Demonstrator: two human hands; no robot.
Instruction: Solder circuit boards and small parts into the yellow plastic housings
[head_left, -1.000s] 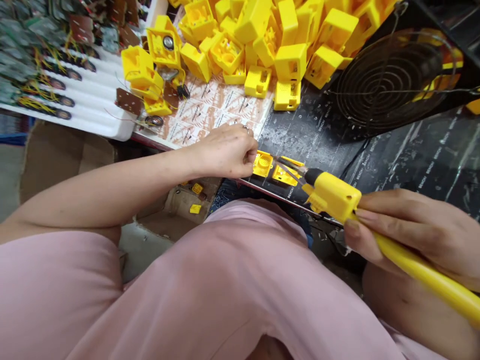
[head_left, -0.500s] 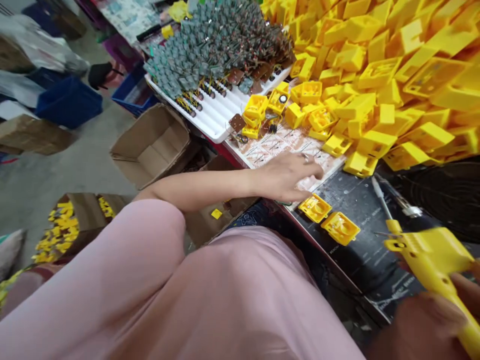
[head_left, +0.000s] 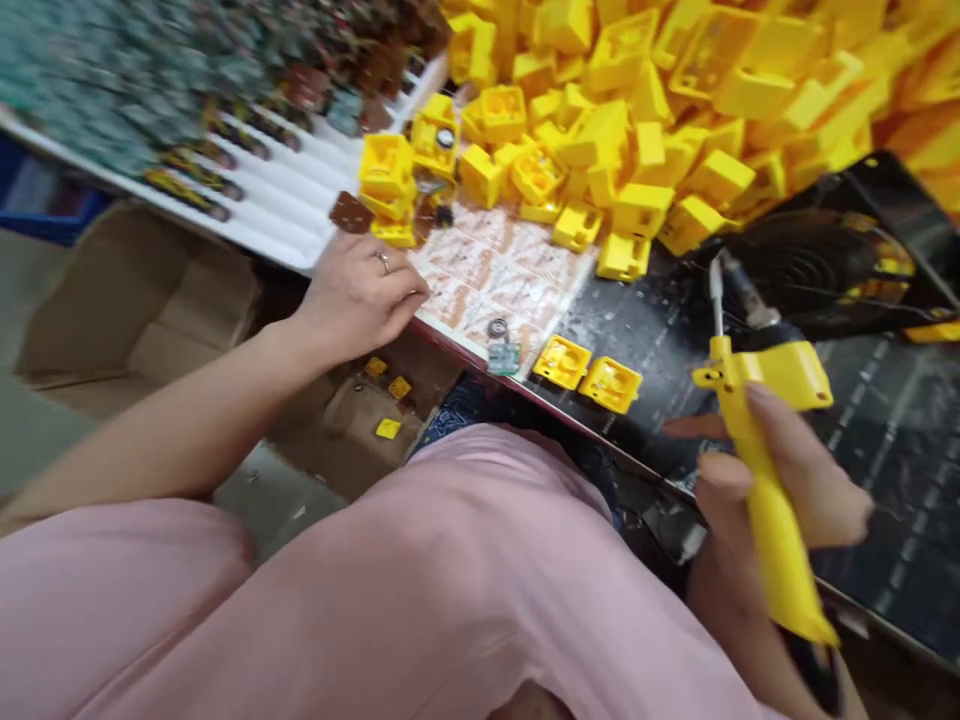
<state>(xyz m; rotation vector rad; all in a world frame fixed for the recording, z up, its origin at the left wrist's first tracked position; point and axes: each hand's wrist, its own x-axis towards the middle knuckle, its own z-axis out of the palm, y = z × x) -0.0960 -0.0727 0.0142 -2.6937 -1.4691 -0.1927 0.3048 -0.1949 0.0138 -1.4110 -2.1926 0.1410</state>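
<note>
My left hand (head_left: 364, 295) is at the white tray's near corner, beside a brown circuit board (head_left: 351, 213). Its fingers are curled together, and whatever they hold is hidden beneath them. My right hand (head_left: 787, 480) grips a yellow soldering gun (head_left: 757, 450) by the handle, its metal tip pointing away from me over the black bench. Two open yellow housings, a left one (head_left: 562, 362) and a right one (head_left: 611, 385), lie side by side near the bench edge. Left of them lies a small green circuit board (head_left: 504, 357) with a round part (head_left: 497, 328) just beyond it.
The white tray (head_left: 289, 225) carries a heap of wired circuit boards (head_left: 187, 70). Yellow housings (head_left: 600, 140) pile up across the back. A black fan (head_left: 810, 250) stands at the right. Cardboard boxes (head_left: 142, 290) sit below the bench on the left.
My left hand has moved left from beside the yellow housings to the tray corner, uncovering the green circuit board. My right hand has come further into view with the soldering gun. The view has shifted right.
</note>
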